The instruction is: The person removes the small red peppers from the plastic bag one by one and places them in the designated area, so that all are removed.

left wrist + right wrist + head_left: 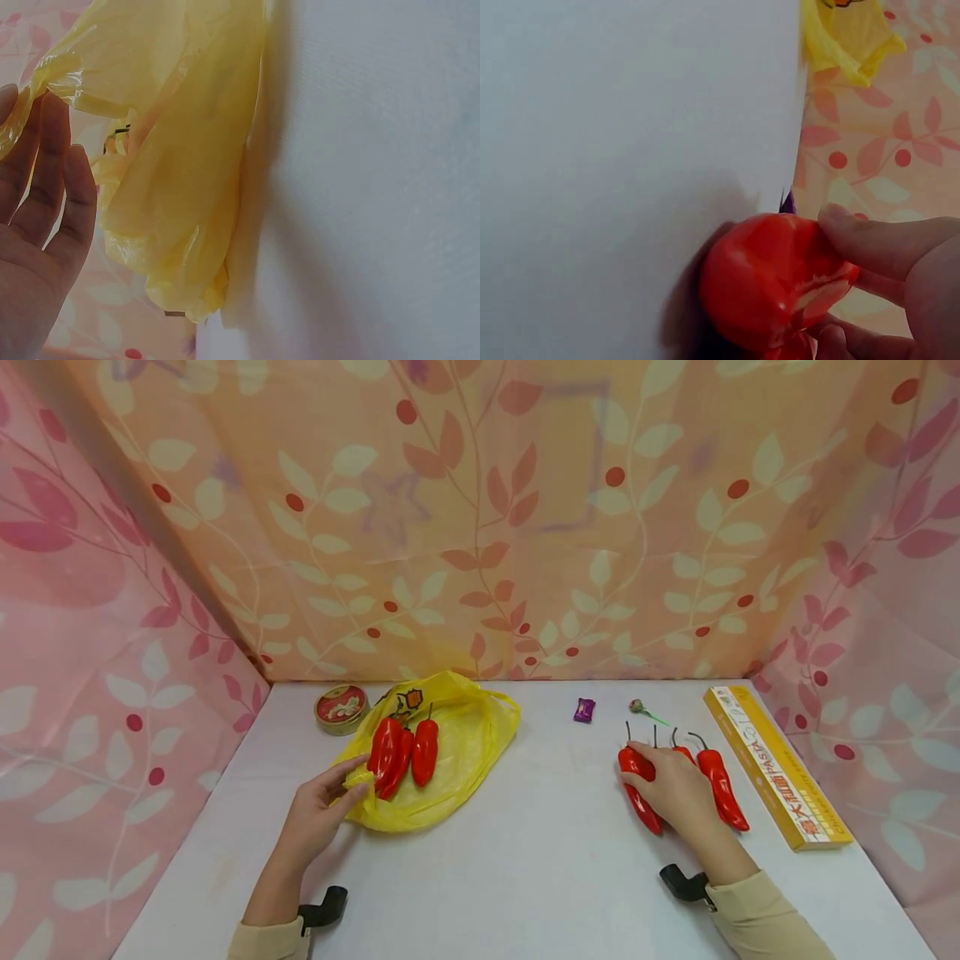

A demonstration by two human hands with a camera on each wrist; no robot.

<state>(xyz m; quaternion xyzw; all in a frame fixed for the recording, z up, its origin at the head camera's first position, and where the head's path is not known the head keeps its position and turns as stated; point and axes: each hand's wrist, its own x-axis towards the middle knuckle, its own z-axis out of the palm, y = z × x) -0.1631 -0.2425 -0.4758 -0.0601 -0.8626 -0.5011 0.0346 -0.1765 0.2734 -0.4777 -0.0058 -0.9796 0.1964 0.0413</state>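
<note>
Head view, right hand: my right hand lies over the loose red peppers on the white table; fingers curl round the leftmost one, thumb on its stem end.
Head view, pepper axis: the gripped pepper runs stem-away, tip toward me, nearly in line with my forearm; the others lie parallel just to its right.
Head view, left hand: my left hand pinches the near left edge of the yellow plastic bag.
Head view, direction: the bag lies well apart to the left of the gripped pepper, across bare table; the left hand is the nearer one to it.
Head view, count: three peppers on the bag; three loose ones by the right hand, as far as I can tell, the middle one mostly hidden; one round tin, one purple sweet, one lollipop, one long yellow pasta box.
Left wrist view: fingers lie fairly straight along the bag, a twisted bit of film at the fingertips; I cannot see the thumb here.
Right wrist view: thumb and fingers close narrowly on one glossy red pepper resting on the table; a corner of the bag shows far off.
</note>
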